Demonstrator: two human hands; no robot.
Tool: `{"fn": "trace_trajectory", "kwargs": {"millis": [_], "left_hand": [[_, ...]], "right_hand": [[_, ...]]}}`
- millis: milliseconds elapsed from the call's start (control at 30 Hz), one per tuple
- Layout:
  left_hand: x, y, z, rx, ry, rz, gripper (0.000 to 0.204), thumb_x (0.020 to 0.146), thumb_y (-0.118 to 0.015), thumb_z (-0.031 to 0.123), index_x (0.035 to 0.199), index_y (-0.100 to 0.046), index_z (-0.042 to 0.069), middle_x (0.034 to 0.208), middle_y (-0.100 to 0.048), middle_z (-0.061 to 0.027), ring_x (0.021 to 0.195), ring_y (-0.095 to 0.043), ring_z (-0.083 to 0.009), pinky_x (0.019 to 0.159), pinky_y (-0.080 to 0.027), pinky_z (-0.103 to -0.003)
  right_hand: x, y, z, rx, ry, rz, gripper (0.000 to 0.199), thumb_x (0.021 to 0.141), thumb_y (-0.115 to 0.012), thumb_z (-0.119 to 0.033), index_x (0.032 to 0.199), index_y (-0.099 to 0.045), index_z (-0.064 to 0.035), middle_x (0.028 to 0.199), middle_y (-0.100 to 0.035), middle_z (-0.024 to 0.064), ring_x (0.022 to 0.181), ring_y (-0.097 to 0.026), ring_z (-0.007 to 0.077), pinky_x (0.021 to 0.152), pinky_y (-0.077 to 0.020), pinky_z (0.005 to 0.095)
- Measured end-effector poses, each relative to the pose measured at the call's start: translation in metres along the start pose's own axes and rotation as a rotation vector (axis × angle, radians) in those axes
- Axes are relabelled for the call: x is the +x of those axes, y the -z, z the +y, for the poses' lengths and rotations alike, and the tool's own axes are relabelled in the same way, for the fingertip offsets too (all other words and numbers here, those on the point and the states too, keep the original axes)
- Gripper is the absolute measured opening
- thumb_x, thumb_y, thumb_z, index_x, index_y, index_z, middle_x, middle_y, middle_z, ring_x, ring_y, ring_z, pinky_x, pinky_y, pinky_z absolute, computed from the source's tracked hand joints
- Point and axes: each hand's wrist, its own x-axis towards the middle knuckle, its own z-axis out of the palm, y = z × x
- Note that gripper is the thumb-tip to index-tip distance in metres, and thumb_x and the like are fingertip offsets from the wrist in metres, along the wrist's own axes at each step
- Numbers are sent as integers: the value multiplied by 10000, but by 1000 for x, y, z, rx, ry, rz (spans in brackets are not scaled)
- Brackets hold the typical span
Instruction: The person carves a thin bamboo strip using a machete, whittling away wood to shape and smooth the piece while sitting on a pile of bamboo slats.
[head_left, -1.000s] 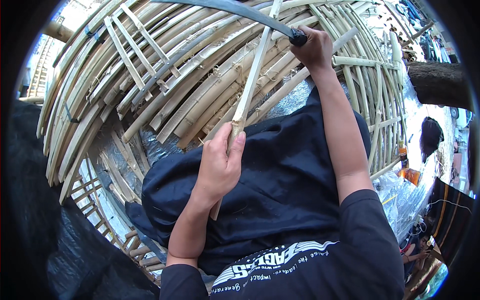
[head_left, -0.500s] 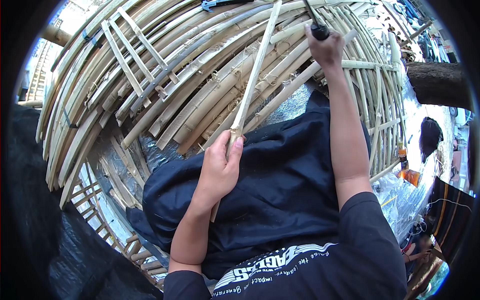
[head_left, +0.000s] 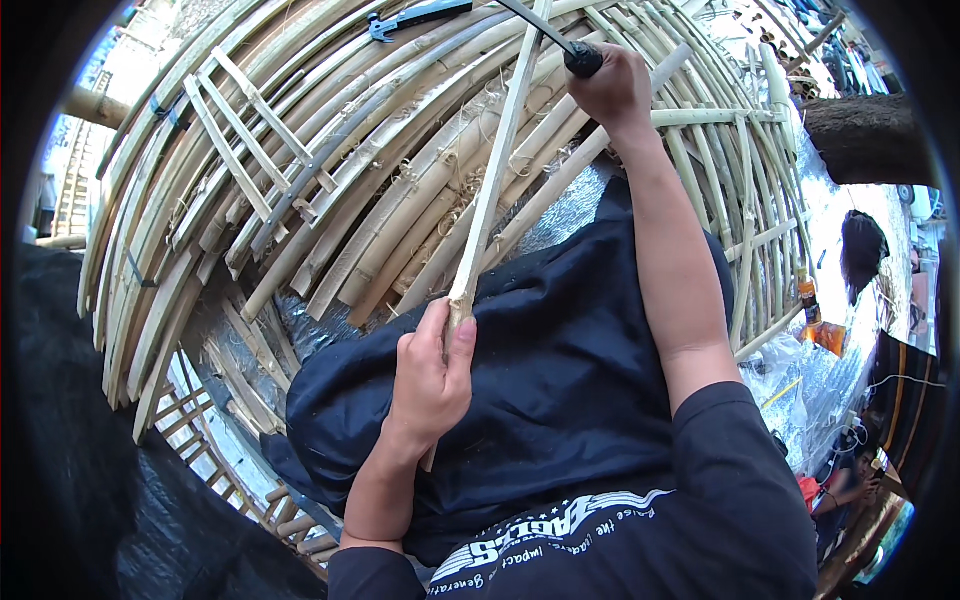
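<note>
My left hand [head_left: 432, 375] is closed around the near end of a long, pale bamboo strip [head_left: 490, 205], which slants away from my lap to the top edge. My right hand [head_left: 615, 88] grips the black handle of a knife [head_left: 545, 30] up at the far end. Its dark blade runs up and left past the strip and leaves the picture at the top. Whether the blade touches the strip I cannot tell. Dark cloth [head_left: 560, 340] covers my lap under the left hand.
Split bamboo lengths [head_left: 400, 215] lie piled ahead, with curly shavings on them. A blue-headed hammer [head_left: 410, 20] rests on top. At the right are a bamboo slat frame [head_left: 745, 215], a bottle with amber liquid [head_left: 822, 335] and a dark log [head_left: 870, 140]. Another person [head_left: 850, 490] sits lower right.
My right hand and the knife have shifted left, and the blade now slants across the strip. My left hand sits slightly closer to me with the strip. The view has turned a little.
</note>
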Motion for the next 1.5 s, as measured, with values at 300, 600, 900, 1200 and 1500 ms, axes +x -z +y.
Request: {"fn": "trace_trajectory", "kwargs": {"millis": [300,600,900,1200,1500], "left_hand": [[-9,-2,12,-169,41,-50,196,1069,-487,169,1067,-569,-9,594,-424,1,502,-390,-64,483,-301,-255],[22,12,-22,-712,304,-34,330,1125,-369,309,1058,-530,29,584,-329,75,463,-282,-3,421,-244,-208],[25,21,-26,-698,385,29,368,1127,-337,354,1056,-548,62,601,-333,70,467,-284,-14,416,-219,-204],[26,15,-37,-636,349,101,342,1123,-354,369,1072,-545,90,596,-307,79,465,-252,-12,412,-219,-196],[17,15,-23,-711,408,10,352,1126,-345,358,1041,-526,69,585,-304,79,453,-257,-12,407,-226,-201]], "right_hand": [[15,11,51,-226,-344,96,467,819,-696,-475,807,-758,-12,838,-741,214,857,-724,392,864,-552,441],[-23,11,-40,283,-137,-142,299,856,-729,-301,758,-716,-19,646,-676,152,605,-694,296,606,-516,393],[-100,-8,-120,239,249,-577,168,699,-714,-198,833,-732,-98,666,-649,183,664,-662,388,624,-528,482],[-118,-9,-134,182,395,-573,113,703,-719,-212,749,-668,-123,628,-648,143,623,-678,346,579,-525,469],[-91,-24,-109,119,371,-386,101,771,-707,-222,768,-698,-122,652,-661,145,633,-681,340,588,-529,452]]}}
